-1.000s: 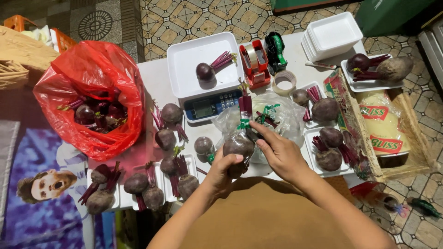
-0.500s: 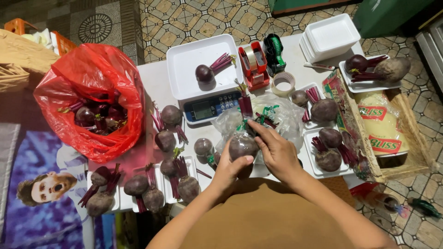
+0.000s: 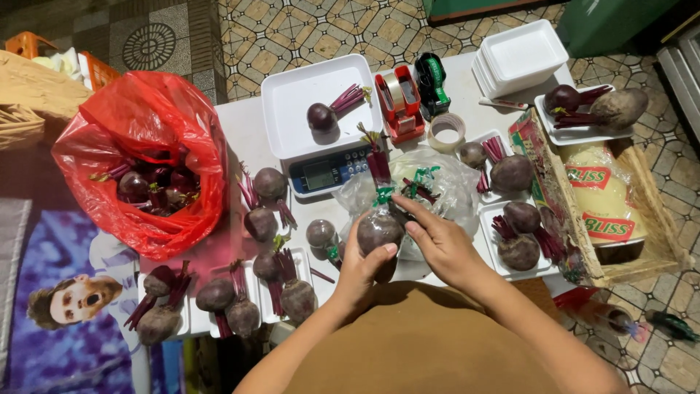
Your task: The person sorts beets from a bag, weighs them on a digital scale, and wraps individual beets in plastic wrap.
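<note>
My left hand [image 3: 359,267] grips a dark beetroot [image 3: 377,230] covered in clear film at the table's near edge. My right hand [image 3: 440,244] lies flat against the beet's right side, fingers on the crumpled clear plastic film [image 3: 430,191] spread behind it. A stalk with a green tie [image 3: 380,169] sticks up from the beet. Behind them a white digital scale [image 3: 321,124] carries one beetroot with purple stems [image 3: 323,114].
A red plastic bag of beetroots [image 3: 149,168] stands at the left. Loose beets and beets on white foam trays [image 3: 251,295] lie left and right [image 3: 522,241]. Tape dispensers [image 3: 399,101], a tape roll [image 3: 446,130], stacked foam trays [image 3: 519,55] and a box of film roll [image 3: 602,204] stand behind and right.
My hands have drawn the wrapped beet slightly toward me and turned it; my right hand has shifted from the top of the beet to its right side.
</note>
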